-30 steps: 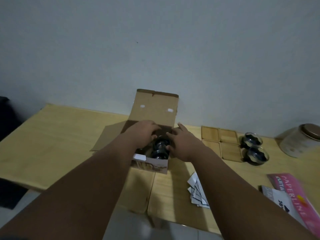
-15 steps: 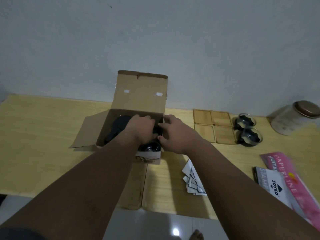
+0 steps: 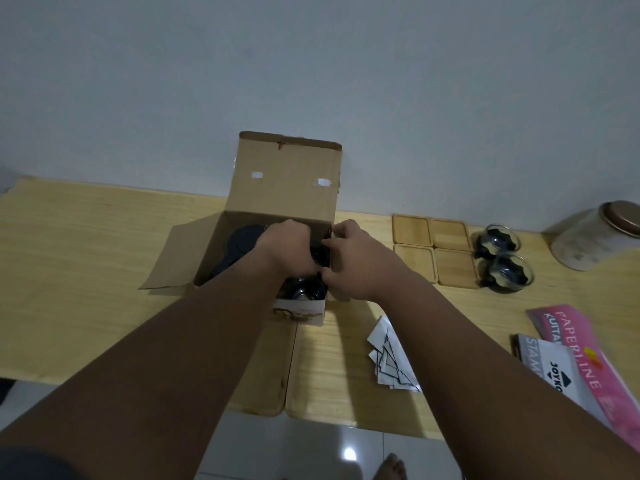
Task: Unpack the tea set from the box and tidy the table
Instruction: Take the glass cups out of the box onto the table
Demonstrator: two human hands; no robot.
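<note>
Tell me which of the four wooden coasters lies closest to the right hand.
The near-left coaster of the square of four; it sits nearest the right hand.

Left hand (image 3: 289,242) and right hand (image 3: 353,259) grip a dark cup (image 3: 320,252) inside the cardboard box (image 3: 284,181).
</note>
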